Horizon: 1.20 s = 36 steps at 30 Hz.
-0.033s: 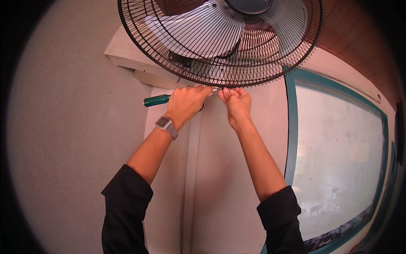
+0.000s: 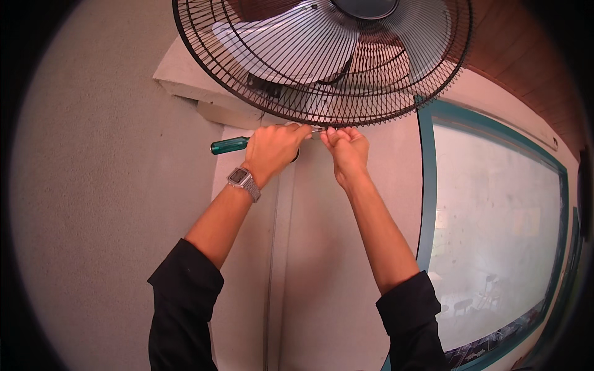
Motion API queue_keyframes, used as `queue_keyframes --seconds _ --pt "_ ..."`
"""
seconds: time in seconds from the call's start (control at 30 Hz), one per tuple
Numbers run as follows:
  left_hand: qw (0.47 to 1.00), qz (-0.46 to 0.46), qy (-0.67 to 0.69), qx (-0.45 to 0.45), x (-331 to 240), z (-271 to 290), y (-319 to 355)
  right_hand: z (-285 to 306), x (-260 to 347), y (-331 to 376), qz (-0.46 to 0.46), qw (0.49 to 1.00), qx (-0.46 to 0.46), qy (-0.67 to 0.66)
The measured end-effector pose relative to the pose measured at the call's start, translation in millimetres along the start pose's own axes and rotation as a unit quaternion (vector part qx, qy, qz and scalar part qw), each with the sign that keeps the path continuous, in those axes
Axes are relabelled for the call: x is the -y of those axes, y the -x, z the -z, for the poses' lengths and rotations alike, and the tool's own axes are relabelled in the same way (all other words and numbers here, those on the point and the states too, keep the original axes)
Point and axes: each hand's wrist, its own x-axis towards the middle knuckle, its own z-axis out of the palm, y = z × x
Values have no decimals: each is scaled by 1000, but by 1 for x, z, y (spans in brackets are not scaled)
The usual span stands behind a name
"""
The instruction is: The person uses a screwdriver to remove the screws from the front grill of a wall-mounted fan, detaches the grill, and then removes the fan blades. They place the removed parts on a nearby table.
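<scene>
Two hands (image 2: 272, 150) (image 2: 350, 154); left apparently grips screwdriver (image 2: 229, 145).

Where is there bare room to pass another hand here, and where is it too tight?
Open: between the left forearm and right forearm, before the wall; also left of the left forearm, below the green screwdriver handle. Crowded: under the fan guard, where the left hand and right hand nearly meet.

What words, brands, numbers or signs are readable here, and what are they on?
No text is readable.
Wristwatch: display too small and blurred to read.
Green tool handle: no legible lettering.
Fan hub: no lettering visible.
Teal-framed panel: no readable writing.
</scene>
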Motion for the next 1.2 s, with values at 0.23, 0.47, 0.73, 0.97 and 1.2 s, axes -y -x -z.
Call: queue_keyframes --seconds 0.23,0.47,0.73,0.97,1.2 --pt "1000 -13 -23 0 -1 -4 1 4 3 0 -1 999 39 19" --pt "999 10 -2 52 4 -5 -7 5 4 -7 12 998 44 37" --pt "975 122 158 101 0 -9 -9 3 5 -8 29 997 35 56" --pt "992 93 77 24 -7 -17 -8 9 -4 -11 17 998 38 -40" --pt "997 31 -38 60 -6 -8 -10 22 -7 -25 -45 994 58 -82"
